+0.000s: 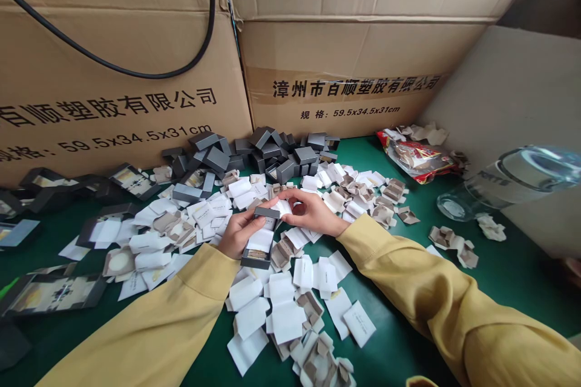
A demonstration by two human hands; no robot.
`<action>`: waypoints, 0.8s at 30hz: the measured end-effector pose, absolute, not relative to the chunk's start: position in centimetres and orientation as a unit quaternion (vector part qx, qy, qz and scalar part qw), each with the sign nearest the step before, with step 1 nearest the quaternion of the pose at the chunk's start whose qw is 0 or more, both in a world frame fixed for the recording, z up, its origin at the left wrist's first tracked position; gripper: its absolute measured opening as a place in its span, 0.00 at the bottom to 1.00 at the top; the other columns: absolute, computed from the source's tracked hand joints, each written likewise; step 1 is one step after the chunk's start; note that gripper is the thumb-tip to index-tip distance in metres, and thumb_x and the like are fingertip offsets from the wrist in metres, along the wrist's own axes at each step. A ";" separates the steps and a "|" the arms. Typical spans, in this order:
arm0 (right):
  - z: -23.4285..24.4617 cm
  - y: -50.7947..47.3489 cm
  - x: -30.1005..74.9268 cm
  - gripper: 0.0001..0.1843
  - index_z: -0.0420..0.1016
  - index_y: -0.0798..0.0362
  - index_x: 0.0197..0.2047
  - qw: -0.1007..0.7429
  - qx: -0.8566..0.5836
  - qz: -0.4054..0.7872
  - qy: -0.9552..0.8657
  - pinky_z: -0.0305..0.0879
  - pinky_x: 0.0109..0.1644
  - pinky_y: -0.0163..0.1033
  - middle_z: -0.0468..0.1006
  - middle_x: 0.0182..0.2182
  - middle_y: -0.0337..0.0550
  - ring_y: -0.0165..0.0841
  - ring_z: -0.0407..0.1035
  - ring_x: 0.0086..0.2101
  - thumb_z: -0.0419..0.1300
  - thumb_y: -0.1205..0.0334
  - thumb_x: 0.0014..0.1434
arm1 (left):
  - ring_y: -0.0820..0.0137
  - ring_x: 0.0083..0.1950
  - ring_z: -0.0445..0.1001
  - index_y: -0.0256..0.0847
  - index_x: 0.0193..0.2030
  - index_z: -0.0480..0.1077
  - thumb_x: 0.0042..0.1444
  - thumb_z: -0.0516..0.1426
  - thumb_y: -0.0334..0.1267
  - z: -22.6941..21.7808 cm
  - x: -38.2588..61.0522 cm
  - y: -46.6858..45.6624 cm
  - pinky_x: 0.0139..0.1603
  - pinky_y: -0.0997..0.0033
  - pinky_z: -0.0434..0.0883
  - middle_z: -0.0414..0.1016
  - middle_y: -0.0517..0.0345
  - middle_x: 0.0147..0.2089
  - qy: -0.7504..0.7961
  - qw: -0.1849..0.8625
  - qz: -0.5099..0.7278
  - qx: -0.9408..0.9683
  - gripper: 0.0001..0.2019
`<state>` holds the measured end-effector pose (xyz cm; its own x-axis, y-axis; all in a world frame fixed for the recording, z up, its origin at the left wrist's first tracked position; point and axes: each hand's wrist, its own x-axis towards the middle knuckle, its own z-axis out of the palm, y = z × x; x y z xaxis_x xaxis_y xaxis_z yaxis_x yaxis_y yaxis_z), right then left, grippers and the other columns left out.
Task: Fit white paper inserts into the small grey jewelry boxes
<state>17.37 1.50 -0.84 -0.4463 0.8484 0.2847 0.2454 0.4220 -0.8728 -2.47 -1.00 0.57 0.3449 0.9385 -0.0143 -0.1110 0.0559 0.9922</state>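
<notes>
Left hand (pixel 236 231) and right hand (pixel 311 213) set at one small dark-grey box (pixel 256 262)

From the head camera, the box is seen held above the middle of the paper heap, tilted toward the viewer. It is gripped along its side by the left hand, thumb on top and fingers curled round, seemingly so that it is kept steady and its face turned up. At its far end, a white paper piece (pixel 284 208) appears to be pinched between the right thumb and fingers; whether it is joined to the box cannot be told.

The box is narrow and straight-edged, with a matt dark rim. A white panel (pixel 262 239) is shown across its middle, and a tan-gold strip (pixel 258 253) is visible nearer the viewer; fine print cannot be read.

White printed slips (pixel 359 323) and grey-brown folded card inserts (pixel 312 308) are strewn around the hands on the green tabletop (pixel 385 344), probably left near for easy reach. Similar dark boxes (pixel 272 154) are heaped behind, against cardboard cartons (pixel 345 51). At the right, a red snack bag (pixel 422 160) and a tilted-looking clear cup (pixel 508 184) are placed well apart from the hands.
</notes>
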 end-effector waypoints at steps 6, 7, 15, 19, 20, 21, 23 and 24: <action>-0.9 1.4 17.3 0.23 0.66 0.53 0.50 0.379 -0.386 0.391 -0.745 0.65 0.33 0.33 0.70 0.45 0.45 0.27 0.63 0.32 0.60 0.62 0.49 | 0.56 0.43 0.75 0.32 0.45 0.72 0.46 0.59 0.46 -0.2 -2.5 -1.0 0.38 0.64 0.72 0.75 0.42 0.46 0.432 0.646 0.472 0.416 0.23; -1.0 1.5 17.3 0.24 0.66 0.52 0.51 0.379 -0.388 0.394 -0.742 0.66 0.33 0.33 0.70 0.45 0.45 0.27 0.63 0.32 0.59 0.62 0.49 | 0.56 0.42 0.75 0.32 0.44 0.72 0.46 0.59 0.47 -0.3 -2.5 -0.9 0.35 0.65 0.72 0.75 0.42 0.45 0.439 0.644 0.486 0.395 0.22; -1.7 2.0 17.4 0.25 0.61 0.50 0.56 0.409 -0.370 0.491 -0.674 0.69 0.37 0.35 0.68 0.47 0.45 0.27 0.65 0.35 0.55 0.55 0.56 | 0.61 0.38 0.74 0.43 0.45 0.62 0.49 0.57 0.45 -0.6 -2.2 -0.4 0.28 0.66 0.71 0.75 0.54 0.32 0.386 0.650 0.550 0.354 0.17; -1.6 2.0 17.2 0.26 0.60 0.49 0.56 0.424 -0.348 0.561 -0.620 0.69 0.31 0.31 0.69 0.45 0.44 0.25 0.65 0.31 0.56 0.53 0.55 | 0.67 0.35 0.72 0.44 0.47 0.62 0.51 0.55 0.44 -0.6 -2.0 -0.3 0.32 0.67 0.70 0.72 0.57 0.31 0.358 0.644 0.564 0.372 0.17; -1.5 2.0 17.2 0.26 0.60 0.50 0.56 0.429 -0.345 0.562 -0.617 0.68 0.31 0.31 0.70 0.43 0.44 0.25 0.65 0.32 0.57 0.53 0.55 | 0.68 0.35 0.71 0.43 0.49 0.62 0.51 0.54 0.44 -0.6 -1.9 -0.3 0.34 0.67 0.70 0.71 0.57 0.32 0.353 0.643 0.569 0.372 0.18; -1.5 2.0 17.2 0.26 0.61 0.51 0.55 0.435 -0.345 0.560 -0.615 0.68 0.33 0.32 0.71 0.41 0.43 0.26 0.66 0.32 0.57 0.53 0.55 | 0.68 0.36 0.71 0.43 0.51 0.62 0.51 0.54 0.44 -0.6 -1.8 -0.3 0.36 0.67 0.69 0.72 0.56 0.34 0.352 0.642 0.570 0.372 0.20; -1.4 2.0 17.2 0.26 0.61 0.52 0.55 0.444 -0.347 0.547 -0.619 0.68 0.39 0.35 0.72 0.39 0.43 0.28 0.67 0.35 0.58 0.53 0.55 | 0.66 0.39 0.71 0.43 0.55 0.61 0.51 0.54 0.45 -0.8 -1.8 -0.3 0.41 0.65 0.69 0.72 0.53 0.39 0.361 0.640 0.563 0.378 0.24; -1.4 2.0 17.2 0.26 0.62 0.52 0.54 0.447 -0.349 0.538 -0.623 0.68 0.41 0.36 0.73 0.39 0.43 0.29 0.67 0.37 0.58 0.53 0.55 | 0.64 0.43 0.71 0.43 0.57 0.60 0.51 0.54 0.46 -0.9 -1.7 -0.4 0.43 0.64 0.68 0.72 0.52 0.43 0.369 0.638 0.556 0.384 0.26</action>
